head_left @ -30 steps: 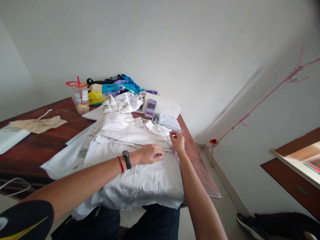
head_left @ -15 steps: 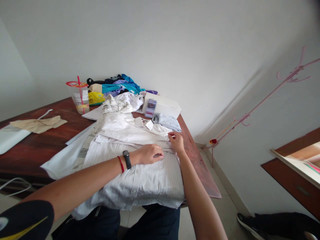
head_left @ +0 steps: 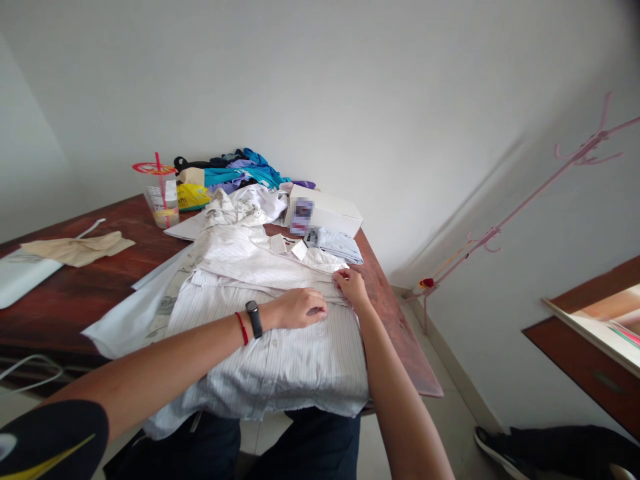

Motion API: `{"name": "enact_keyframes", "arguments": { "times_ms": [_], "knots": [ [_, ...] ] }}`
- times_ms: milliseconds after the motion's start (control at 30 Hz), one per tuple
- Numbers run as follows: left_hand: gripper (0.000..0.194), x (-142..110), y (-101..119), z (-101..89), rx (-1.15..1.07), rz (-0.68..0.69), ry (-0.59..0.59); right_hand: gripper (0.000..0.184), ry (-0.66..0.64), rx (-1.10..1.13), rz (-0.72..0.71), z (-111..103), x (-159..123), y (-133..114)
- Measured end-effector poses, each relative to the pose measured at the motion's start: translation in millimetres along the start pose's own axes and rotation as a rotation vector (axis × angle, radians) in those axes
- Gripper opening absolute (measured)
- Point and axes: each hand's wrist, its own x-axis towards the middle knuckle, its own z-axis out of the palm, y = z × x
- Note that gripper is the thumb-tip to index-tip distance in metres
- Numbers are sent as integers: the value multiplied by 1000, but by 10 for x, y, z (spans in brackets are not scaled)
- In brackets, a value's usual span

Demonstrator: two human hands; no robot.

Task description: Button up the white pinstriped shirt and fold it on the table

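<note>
While the striped shirt (head_left: 280, 347) is lying spread over the near right corner of the table (head_left: 65, 293), with its hem hanging over the front edge, both hands are working on a fold across its middle. The left hand (head_left: 300, 308) is lying knuckles up on the cloth, fingers curled loosely and pressing down; whether they are gripping anything beneath cannot be told. The right hand (head_left: 353, 285) is resting at the right end of the fold, its fingertips drawn together and pinching the fabric edge. A white box (head_left: 330, 210) is sitting just beyond the shirt, with a heap of clothes (head_left: 235, 172) behind it against the wall. A cup (head_left: 161, 193) with a straw is standing to the left of the heap.
</note>
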Motion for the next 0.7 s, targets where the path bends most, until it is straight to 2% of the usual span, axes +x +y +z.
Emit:
{"name": "enact_keyframes", "arguments": {
  "times_ms": [433,567,700],
  "knots": [
    [14,2,-20,23,3,-8,-5,24,34,-26,-14,2,19,12],
    [14,1,-17,16,-1,-5,-3,24,126,-99,-12,-30,30,56],
    [15,3,-13,10,-3,3,-2,33,242,-247,39,-49,57,164]
  ]
}}
